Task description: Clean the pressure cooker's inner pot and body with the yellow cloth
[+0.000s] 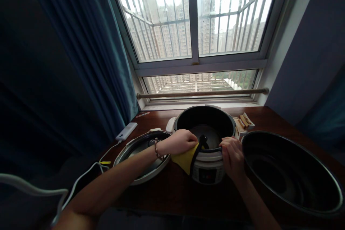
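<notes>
A white electric pressure cooker (212,156) stands in the middle of the table, its top off and its dark inside showing. My left hand (181,141) is closed on a yellow cloth with a dark edge (185,159), which drapes over the cooker's front left rim. Part of the cloth dips inside the rim. At the front right, my right hand (232,152) has its fingers curled over the rim, gripping it. Left of the cooker lies its round lid (159,169), inner side up, partly hidden under my left forearm.
A large black inner pot (291,172) sits at the right on the brown table (161,199). A white power bank (126,131) with a cable (107,151) is at the left. Behind the cooker's right side is a small box (245,121). A window and rail (202,93) stand behind.
</notes>
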Demonstrator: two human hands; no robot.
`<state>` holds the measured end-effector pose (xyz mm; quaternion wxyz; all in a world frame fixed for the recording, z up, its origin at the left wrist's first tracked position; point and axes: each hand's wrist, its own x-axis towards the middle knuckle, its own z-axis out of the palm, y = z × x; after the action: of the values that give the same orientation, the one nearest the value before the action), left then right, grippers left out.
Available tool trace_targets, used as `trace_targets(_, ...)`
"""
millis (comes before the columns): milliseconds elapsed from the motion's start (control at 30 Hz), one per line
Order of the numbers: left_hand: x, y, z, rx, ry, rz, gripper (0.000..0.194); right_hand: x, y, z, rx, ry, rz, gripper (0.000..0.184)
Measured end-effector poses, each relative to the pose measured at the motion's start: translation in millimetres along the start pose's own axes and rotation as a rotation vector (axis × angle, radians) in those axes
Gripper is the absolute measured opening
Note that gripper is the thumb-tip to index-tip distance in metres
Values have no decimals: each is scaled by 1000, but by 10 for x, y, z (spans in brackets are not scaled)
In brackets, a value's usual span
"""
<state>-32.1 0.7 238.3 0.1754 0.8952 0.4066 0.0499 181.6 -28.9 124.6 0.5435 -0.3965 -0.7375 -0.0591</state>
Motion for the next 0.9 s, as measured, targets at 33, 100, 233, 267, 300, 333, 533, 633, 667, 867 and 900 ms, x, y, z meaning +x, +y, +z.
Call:
trace_targets(33, -38, -8, 17, 23, 46, 1, 31, 10, -16, -12, 9, -10, 7, 15)
trace_targets(100, -110, -10, 78, 33, 140, 4, 32, 43, -103, -42, 19, -7, 70, 17)
trace_targets(233, -221, 16, 235, -53, 364, -4, 31, 187, -554, -73, -27, 68, 239, 25)
trace_targets(267, -241, 16, 258, -95, 416, -2, 32, 243, -712, -58, -18, 45, 208, 28)
trace_targets(300, -255, 7, 266, -144, 462, 1, 33, 305, -873, -29, -3, -8, 153, 31)
trace_targets(333, -265, -13, 259, -199, 499, 1, 34, 375, -1030, 16, 4, -81, 99, 33)
trace_targets(533, -197, -399, 28, -482, 740, -11, 26, 836, -1546, 527, -278, -664, 368, 68)
trace_targets(633, -65, -708, -40, -434, 761, -13, 31, 1001, -1499, 720, -340, -840, 474, 74)
trace_targets(667, -6, -805, -39, -377, 741, -41, 34, 1032, -1459, 749, -332, -894, 461, 68)
trace_targets(867, 318, -1061, 86, -184, 604, -206, 44, 1001, -1170, 607, -373, -1029, 335, 48)
trace_targets(900, 336, -1054, 101, -166, 579, -216, 43, 982, -1118, 555, -382, -1041, 314, 51)
